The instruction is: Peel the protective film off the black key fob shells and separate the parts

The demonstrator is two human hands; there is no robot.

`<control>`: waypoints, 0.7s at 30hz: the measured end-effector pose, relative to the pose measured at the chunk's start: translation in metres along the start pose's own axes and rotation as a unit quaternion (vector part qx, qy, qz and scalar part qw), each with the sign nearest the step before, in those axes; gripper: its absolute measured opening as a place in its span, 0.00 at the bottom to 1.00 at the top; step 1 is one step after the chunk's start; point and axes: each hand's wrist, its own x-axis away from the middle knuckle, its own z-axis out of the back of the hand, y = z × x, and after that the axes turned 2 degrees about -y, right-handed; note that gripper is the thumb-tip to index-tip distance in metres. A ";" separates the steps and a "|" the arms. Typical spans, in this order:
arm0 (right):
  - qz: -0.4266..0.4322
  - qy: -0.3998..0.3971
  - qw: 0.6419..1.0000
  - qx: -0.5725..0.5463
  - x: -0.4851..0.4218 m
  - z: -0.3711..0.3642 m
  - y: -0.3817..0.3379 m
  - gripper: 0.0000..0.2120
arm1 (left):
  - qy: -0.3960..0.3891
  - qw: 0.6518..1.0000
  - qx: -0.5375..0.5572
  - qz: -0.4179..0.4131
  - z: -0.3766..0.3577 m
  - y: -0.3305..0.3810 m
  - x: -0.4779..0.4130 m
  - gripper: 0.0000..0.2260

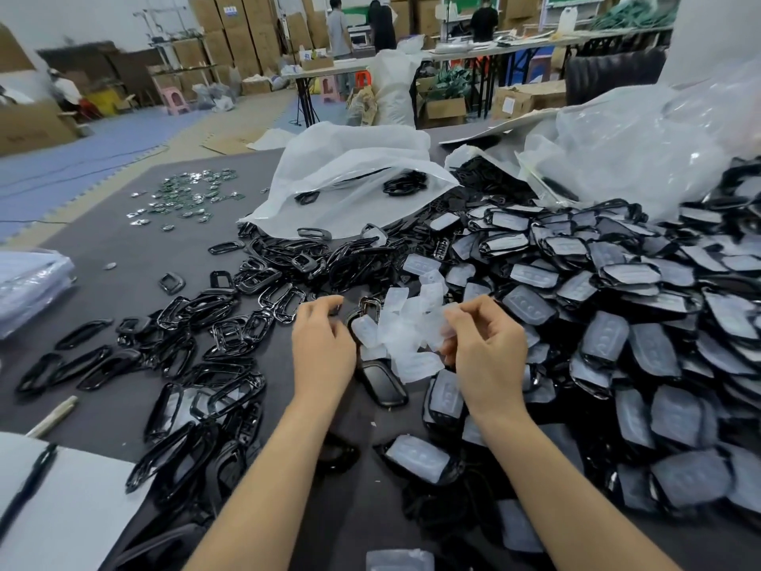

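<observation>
Black plastic shells [617, 323] lie in a big heap on the right side of the grey table [123, 249], and most of them wear a cloudy film [531, 278] on top. These shells look light and hard, and shiny too, so they may slip. I think it is best to hold a shell by its 2 long edges. The film looks thin, soft and bendy. It should come off best from a corner, pulled slowly so it does not tear.

The right hand [490, 356] is up over the middle of the table. Its thumb and first finger are pressed together on a piece of film [451, 317], and the other fingers curl in below. The left hand [323, 344] is near it. Its fingers [323, 302] are bent, with the thumb and fingertips close together. I cannot tell if it holds something small or nothing.

Under the 2 hands lies a little pile of loose films [405, 348], next to a bare black shell [383, 385]. On the left, black rings [230, 323] are spread out. They look like parts already pulled off. The heap on the right has lots of film on, so I think much work is left.
</observation>
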 end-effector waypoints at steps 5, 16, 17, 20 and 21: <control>-0.014 -0.003 1.000 -0.017 0.002 0.000 -0.003 0.11 | -0.152 0.957 -0.243 -0.047 0.012 -0.022 -0.047 0.14; -0.018 0.028 0.999 -0.001 0.002 0.001 -0.009 0.08 | -0.076 0.987 -0.066 -0.125 0.021 0.029 0.002 0.08; -0.021 0.025 0.999 -0.009 0.002 0.001 -0.010 0.07 | -0.086 0.986 -0.032 -0.142 0.017 0.037 0.014 0.11; -0.020 0.003 0.999 -0.038 0.001 0.002 -0.011 0.08 | -0.088 0.983 0.042 -0.155 0.008 0.043 0.038 0.12; -0.023 0.001 0.999 -0.048 0.000 0.003 -0.011 0.08 | -0.094 0.982 0.083 -0.142 0.008 0.040 0.042 0.09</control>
